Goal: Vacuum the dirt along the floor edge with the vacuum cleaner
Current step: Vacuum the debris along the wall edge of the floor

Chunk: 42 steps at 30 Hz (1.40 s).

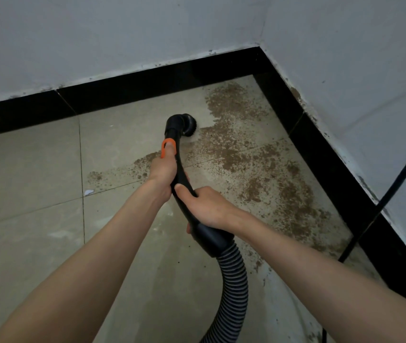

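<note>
Dirt is spread as brown grit over the tiled floor, thickest toward the corner and along the black skirting on the right wall, with a thinner trail running left past the hands. The vacuum cleaner's black wand is held in both hands. The left hand is wrapped round the upper part of the wand, its thumb laid against the orange slider, probably so that the suction control stays within reach. The right hand is closed round the wand lower down, just above the cuff where the ribbed hose joins, which seems meant to carry the hose's weight and steer. The round brush nozzle is angled to the right and set down at the left margin of the dirt patch, a little way out from the back wall's skirting. Lighter floor is seen left of the nozzle, so the patch is judged to be only partly cleared, with most of the grit beside the right skirting not yet reached. A black cable is seen running down the right wall to the floor, where it could be snagged by the hose.
</note>
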Available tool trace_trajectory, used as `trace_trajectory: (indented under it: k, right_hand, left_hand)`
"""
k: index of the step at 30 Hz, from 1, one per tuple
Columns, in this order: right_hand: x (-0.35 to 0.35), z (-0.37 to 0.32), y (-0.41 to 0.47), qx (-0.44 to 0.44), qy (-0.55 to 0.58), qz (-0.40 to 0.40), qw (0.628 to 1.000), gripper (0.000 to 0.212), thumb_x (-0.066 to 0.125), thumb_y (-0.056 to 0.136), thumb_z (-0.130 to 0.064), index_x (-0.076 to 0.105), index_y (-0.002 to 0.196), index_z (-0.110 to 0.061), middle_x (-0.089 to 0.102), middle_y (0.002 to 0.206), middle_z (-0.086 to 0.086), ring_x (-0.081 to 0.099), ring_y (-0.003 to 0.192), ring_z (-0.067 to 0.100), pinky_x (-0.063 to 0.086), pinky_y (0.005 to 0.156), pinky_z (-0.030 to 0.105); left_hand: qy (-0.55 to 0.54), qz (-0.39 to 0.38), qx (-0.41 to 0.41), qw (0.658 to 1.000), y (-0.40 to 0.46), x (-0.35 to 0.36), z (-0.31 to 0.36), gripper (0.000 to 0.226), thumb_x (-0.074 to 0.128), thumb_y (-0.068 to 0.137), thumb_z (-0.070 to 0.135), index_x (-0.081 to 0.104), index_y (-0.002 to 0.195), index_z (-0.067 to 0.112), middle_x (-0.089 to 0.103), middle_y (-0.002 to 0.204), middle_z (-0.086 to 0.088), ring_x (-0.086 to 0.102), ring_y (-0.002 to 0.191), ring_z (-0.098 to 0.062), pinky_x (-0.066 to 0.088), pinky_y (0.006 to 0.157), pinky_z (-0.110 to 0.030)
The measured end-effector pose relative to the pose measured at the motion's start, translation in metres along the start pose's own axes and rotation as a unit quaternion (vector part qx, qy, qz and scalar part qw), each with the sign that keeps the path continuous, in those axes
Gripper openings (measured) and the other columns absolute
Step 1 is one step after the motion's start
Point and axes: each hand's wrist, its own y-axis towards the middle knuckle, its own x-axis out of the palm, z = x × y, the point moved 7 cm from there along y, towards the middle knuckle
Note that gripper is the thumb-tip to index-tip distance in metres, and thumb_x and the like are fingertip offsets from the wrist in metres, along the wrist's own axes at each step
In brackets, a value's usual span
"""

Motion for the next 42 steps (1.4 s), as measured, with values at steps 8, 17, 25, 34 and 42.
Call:
trace_trajectory:
  k: [8, 17, 25, 34, 42]
  right_hand:
    - [-0.002, 0.009, -0.001, 0.011, -0.003, -0.010, 1.000, 0.059, 0.036, 0.095, -0.060, 0.060, 0.074, -0.010, 0.068, 0.064, 0.007, 0.066, 0.057, 0.021, 0.059, 0.070, 0.036]
    - [-0.029, 0.027, 0.001, 0.028, 0.043, 0.024, 0.998, 0.058, 0.038, 0.096, -0.059, 0.060, 0.074, -0.009, 0.066, 0.060, 0.007, 0.066, 0.049, 0.020, 0.057, 0.057, 0.031]
    - [-0.026, 0.017, 0.014, 0.030, 0.030, 0.035, 0.999, 0.056, 0.036, 0.096, -0.059, 0.058, 0.076, -0.011, 0.070, 0.075, 0.015, 0.065, 0.059, 0.025, 0.058, 0.067, 0.036]
    - [0.034, -0.036, 0.036, 0.011, 0.033, -0.041, 0.999, 0.051, 0.037, 0.099, -0.056, 0.052, 0.085, -0.010, 0.066, 0.070, 0.012, 0.066, 0.047, 0.019, 0.053, 0.047, 0.023]
    - [0.136, -0.087, 0.036, 0.003, 0.054, -0.134, 0.989, 0.051, 0.041, 0.098, -0.055, 0.048, 0.086, -0.006, 0.063, 0.067, 0.013, 0.062, 0.038, 0.017, 0.045, 0.037, 0.019]
  left_hand:
    - [0.014, 0.004, -0.023, 1.000, 0.001, 0.007, -0.011, 0.050, 0.040, 0.095, 0.055, 0.051, 0.091, 0.007, 0.054, 0.071, -0.010, 0.054, 0.062, -0.027, 0.050, 0.069, -0.041]
    - [0.036, -0.045, -0.017, 0.998, 0.007, 0.051, -0.003, 0.051, 0.040, 0.096, 0.056, 0.051, 0.095, 0.006, 0.054, 0.077, -0.012, 0.056, 0.077, -0.029, 0.052, 0.083, -0.048]
    - [0.037, -0.051, -0.020, 0.998, 0.014, 0.044, 0.008, 0.051, 0.039, 0.096, 0.055, 0.050, 0.089, 0.006, 0.053, 0.074, -0.011, 0.053, 0.068, -0.027, 0.050, 0.078, -0.043]
    - [0.058, 0.030, -0.017, 0.998, 0.019, -0.053, 0.022, 0.058, 0.037, 0.098, 0.052, 0.052, 0.119, 0.000, 0.055, 0.093, -0.011, 0.055, 0.081, -0.025, 0.049, 0.080, -0.037]
    - [0.035, 0.100, -0.050, 0.993, 0.003, -0.180, 0.009, 0.061, 0.039, 0.097, 0.050, 0.048, 0.126, -0.003, 0.055, 0.100, -0.017, 0.055, 0.090, -0.031, 0.049, 0.089, -0.044]
